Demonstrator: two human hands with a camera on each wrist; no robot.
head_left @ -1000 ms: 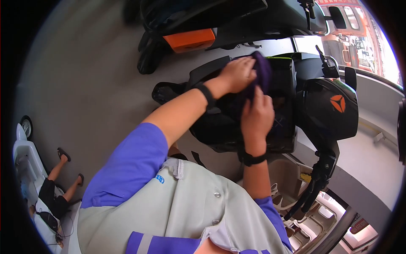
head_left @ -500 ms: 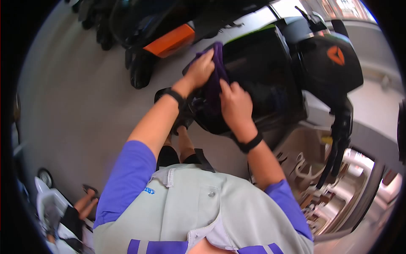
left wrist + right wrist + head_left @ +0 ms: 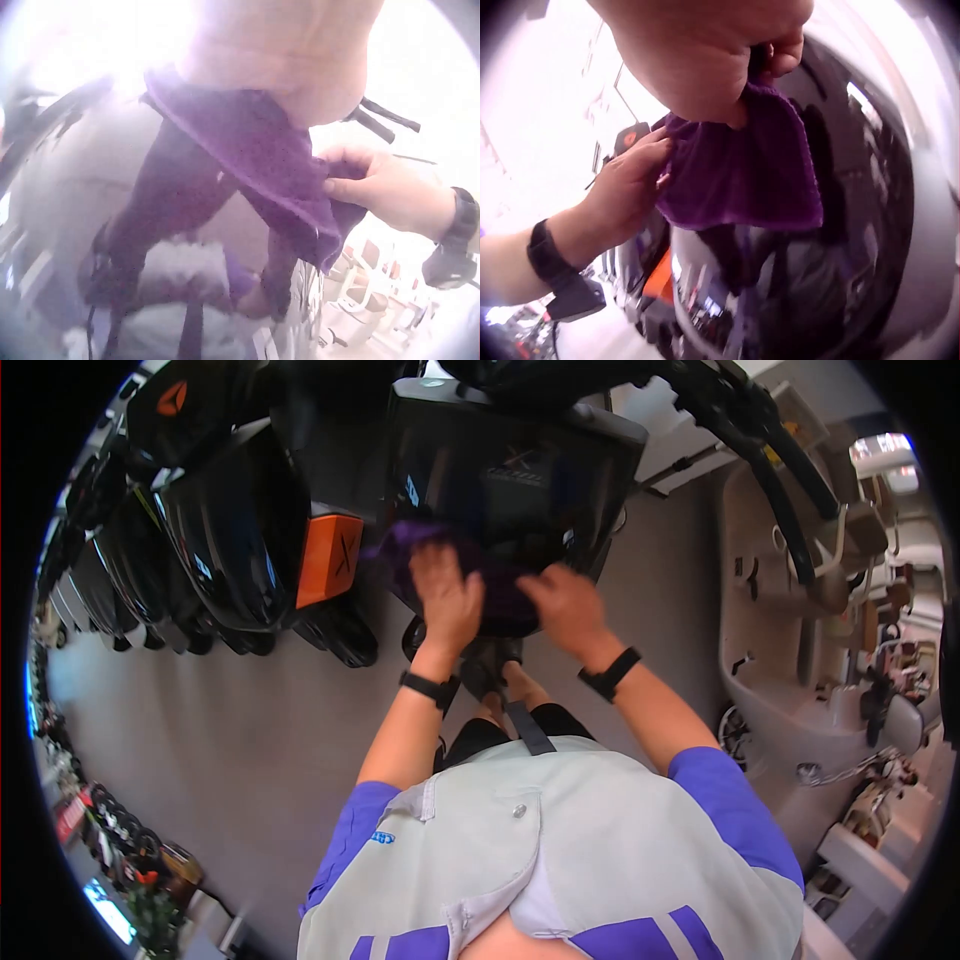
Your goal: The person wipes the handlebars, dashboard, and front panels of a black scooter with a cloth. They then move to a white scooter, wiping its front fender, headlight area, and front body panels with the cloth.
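Cloth [image 3: 470, 575]: on the scooter body [image 3: 510, 470], under both hands.
Left hand [image 3: 447, 595]: left of right hand [image 3: 562, 605], near.
Scooter row [image 3: 200, 530]: left of the scooter body.
Floor [image 3: 230, 740]: beneath.

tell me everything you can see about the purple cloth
The purple cloth looks like soft, nubbly terry or microfibre, deep violet, rumpled and partly folded. It lies spread against the glossy black scooter body. The left hand presses flat on it; the right hand pinches one edge, which hangs in a loose flap.
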